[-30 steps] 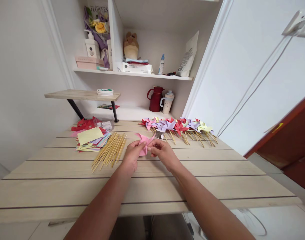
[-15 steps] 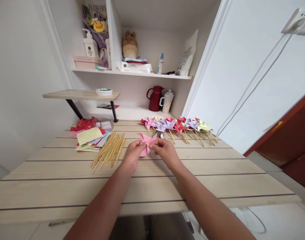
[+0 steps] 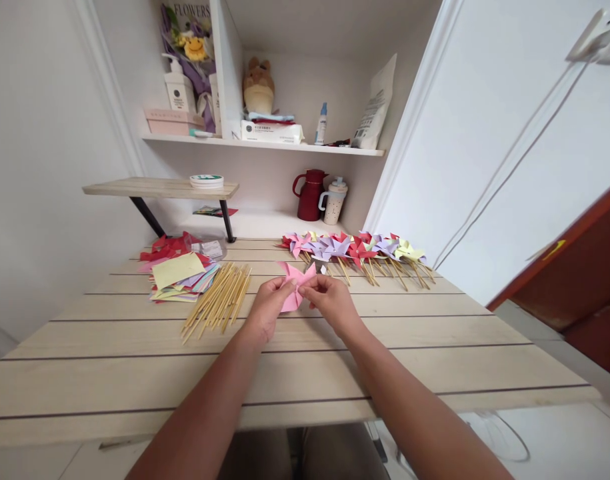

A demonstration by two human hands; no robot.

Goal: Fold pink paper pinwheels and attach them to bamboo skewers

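A pink paper pinwheel [image 3: 291, 302] with folded blades is held above the table between my two hands. My left hand [image 3: 269, 308] is closed on its left side, the thumb pressed near the centre. From the right, my right hand [image 3: 331, 301] pinches it close to the middle; whether a pin sits under the fingertips I cannot make out. Just behind the pinwheel lies a small dark and clear item [image 3: 315, 267], partly hidden. To the left is a pile of thin wooden sticks [image 3: 219, 300]. Finished pinwheels on sticks [image 3: 359, 250] lie in a row behind my right hand.
Coloured paper sheets [image 3: 179, 272] are stacked at the left, with red paper pieces [image 3: 169, 247] behind them. A small raised shelf [image 3: 159, 188] stands over the table's back left. A red jug [image 3: 311, 195] and a beige cup [image 3: 335, 201] stand at the back.
The pink pinwheel has turned and tilted slightly, its top blades now more upright. Both hands stay almost in place, still gripping it.
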